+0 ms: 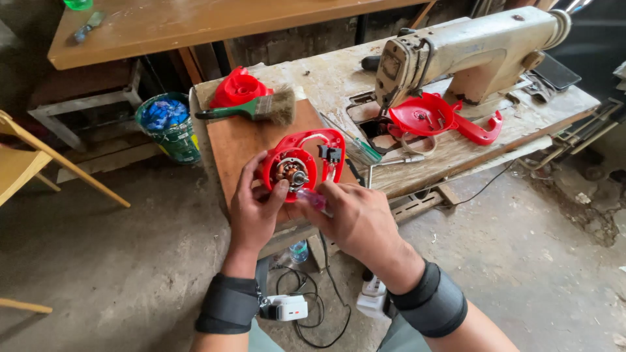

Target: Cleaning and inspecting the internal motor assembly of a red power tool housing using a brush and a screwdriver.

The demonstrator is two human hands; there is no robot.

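Both hands work at centre frame: my left hand [253,207] grips the red plastic housing [301,161], fingers curled round its rounded rim, copper-wound motor [290,171] exposed inside. My right hand [355,221] pinches a small screwdriver with a translucent handle [313,199] against it. Above lie a bristle paintbrush [257,109] and the scuffed wooden tabletop [238,146]; a cream metal sewing machine [466,52] stands upper right.

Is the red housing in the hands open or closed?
Open: the red housing shows its bare motor; another red cover lies apart.
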